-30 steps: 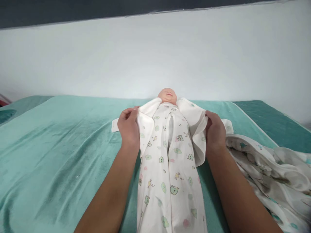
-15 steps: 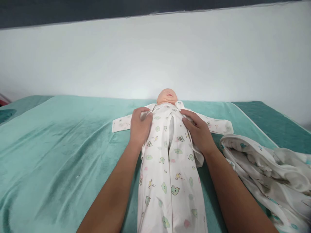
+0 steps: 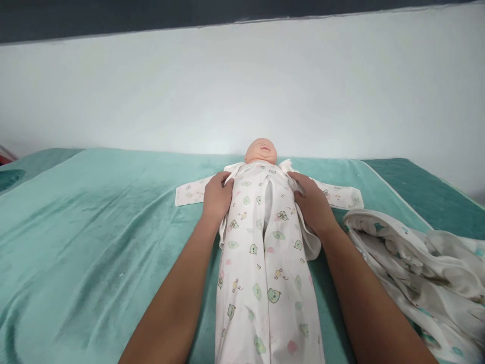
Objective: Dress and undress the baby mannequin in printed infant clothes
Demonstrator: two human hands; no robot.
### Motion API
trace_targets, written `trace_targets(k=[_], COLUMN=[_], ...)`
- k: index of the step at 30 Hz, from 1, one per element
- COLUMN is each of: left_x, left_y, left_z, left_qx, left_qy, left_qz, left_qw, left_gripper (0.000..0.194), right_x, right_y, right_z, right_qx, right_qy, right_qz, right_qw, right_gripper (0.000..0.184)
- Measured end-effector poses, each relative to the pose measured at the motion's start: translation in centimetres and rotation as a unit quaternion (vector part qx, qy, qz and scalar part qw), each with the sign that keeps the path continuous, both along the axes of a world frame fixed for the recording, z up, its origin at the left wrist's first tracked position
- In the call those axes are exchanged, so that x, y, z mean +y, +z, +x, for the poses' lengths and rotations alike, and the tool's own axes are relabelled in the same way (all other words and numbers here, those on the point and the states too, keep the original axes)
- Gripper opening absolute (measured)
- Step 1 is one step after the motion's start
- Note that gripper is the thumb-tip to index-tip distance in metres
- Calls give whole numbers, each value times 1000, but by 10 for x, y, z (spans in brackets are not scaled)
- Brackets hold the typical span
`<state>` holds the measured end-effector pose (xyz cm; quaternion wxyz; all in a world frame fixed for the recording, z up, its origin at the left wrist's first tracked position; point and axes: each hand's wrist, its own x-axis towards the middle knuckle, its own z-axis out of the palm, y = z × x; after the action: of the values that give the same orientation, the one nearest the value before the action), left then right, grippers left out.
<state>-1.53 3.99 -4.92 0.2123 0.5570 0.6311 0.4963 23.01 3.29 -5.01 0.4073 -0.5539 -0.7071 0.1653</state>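
Note:
A baby doll (image 3: 261, 150) lies on its back, its head at the far end. White baby trousers (image 3: 261, 253) with green bear prints cover its chest and run down toward me, with a slit near the top. Beneath them, a matching baby shirt spreads its left sleeve (image 3: 190, 192) and right sleeve (image 3: 343, 196) outward. My left hand (image 3: 219, 196) is closed at the shirt's edge by the doll's left-of-view side. Across from it, my right hand (image 3: 311, 203) grips the shirt's other edge, fingers curled over the cloth. The fingertips are partly hidden.
A green velvety cover (image 3: 94, 242) lies under everything, with wrinkles on the left. A crumpled white printed cloth (image 3: 420, 273) is heaped at the right, close to my right forearm. A white wall (image 3: 242, 91) rises behind the doll's head.
Both hands have shifted slightly outward from the trousers to the shirt edges, and their fingers have closed more. The shirt flap by the doll's right-of-view shoulder has changed shape.

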Motion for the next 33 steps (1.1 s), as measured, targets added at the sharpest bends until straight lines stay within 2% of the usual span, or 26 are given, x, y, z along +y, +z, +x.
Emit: trace_targets(k=[2,4,7,10,13,15,18,20,23,26,33], left_x=[-1,-3,-6,-9,-10,-9,-2,2,4,4,3], left_y=[0,1,2,2,2,1,-3,-5,-7,-6,-4], left_z=[-4,-10,-21,-25,-19,-15,-13,-15,-18,-19,-23], left_qx=[3,-17,-27,62,187,245,292,319,367,399,393], left_qy=[13,55,139,165,129,60,-50,-78,-65,-36,17], left_qz=[11,29,49,39,50,81,91,70,33,-3,-48], left_qw=[1000,998,989,983,973,964,951,942,928,916,918], left_gripper=[17,15,12,22,40,46,46,48,51,51,52], right_x=[3,4,3,0,-1,1,4,6,8,14,37], right_y=[-4,-6,-2,4,4,1,-3,-2,1,2,-4], right_z=[5,11,18,17,10,6,2,1,1,4,23], right_qx=[-37,-44,14,78,35,-39,-124,-165,-224,-262,-254], right_qy=[-29,-63,-116,-143,-104,-61,-43,-29,17,30,-64], right_qz=[5,12,13,8,1,11,76,130,172,149,56], right_qw=[999,997,993,987,994,997,988,977,959,953,963], right_gripper=[63,63,56,50,52,47,51,56,54,52,51])
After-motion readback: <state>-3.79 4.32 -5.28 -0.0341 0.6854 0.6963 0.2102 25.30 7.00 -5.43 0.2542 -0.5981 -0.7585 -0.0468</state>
